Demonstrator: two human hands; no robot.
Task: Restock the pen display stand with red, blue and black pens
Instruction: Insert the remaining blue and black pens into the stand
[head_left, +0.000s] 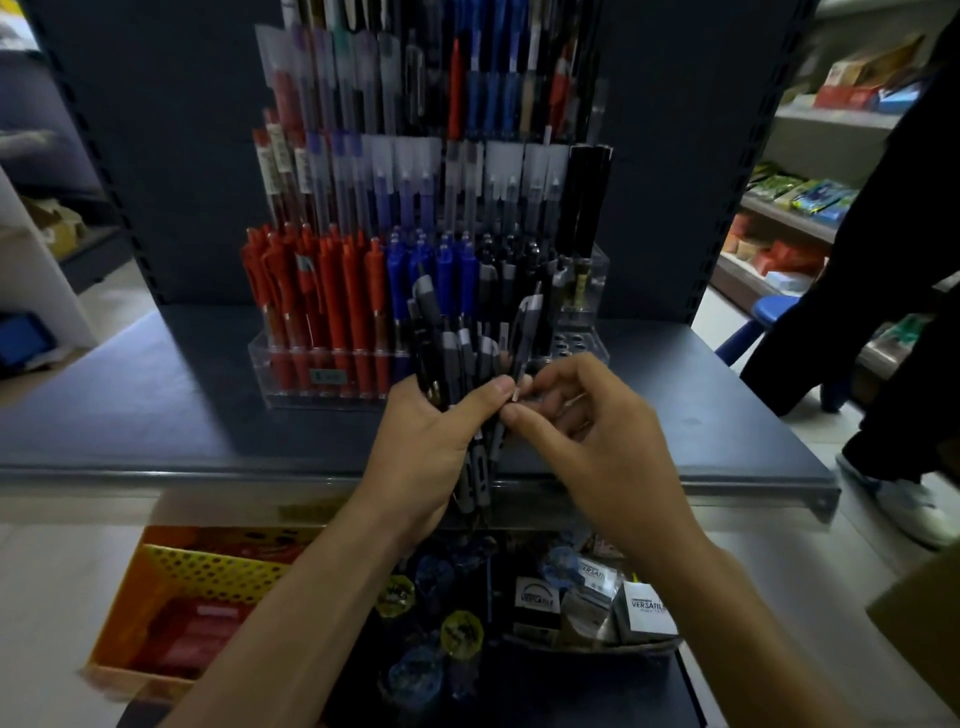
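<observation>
**Status.** The restock looks well advanced. The pen display stand (270, 364) sits on the dark shelf (156, 395). In its front tier, red pens (322, 291) fill the left section and blue pens (447, 270) fill the middle. The black section (519, 254) on the right is only partly stocked, and the open sockets (576, 345) at its front right corner hold nothing.

**Left to do.** Seat the black stock.
- The left hand (431, 431) has its grip wrapped around a bundle of black pens (457, 343), held upright just in front of the stand.
- The right hand (587, 426) has its grip pinching a single pen (527, 322) at the bundle's right edge, probably to separate it.

**Materials.**
- Stand: clear rigid plastic, stepped in tiers, with round sockets.
- Pens: slim cylinders with grey clips and grey sleeves near the tip. The barrels look smooth and likely to slip against one another.
</observation>
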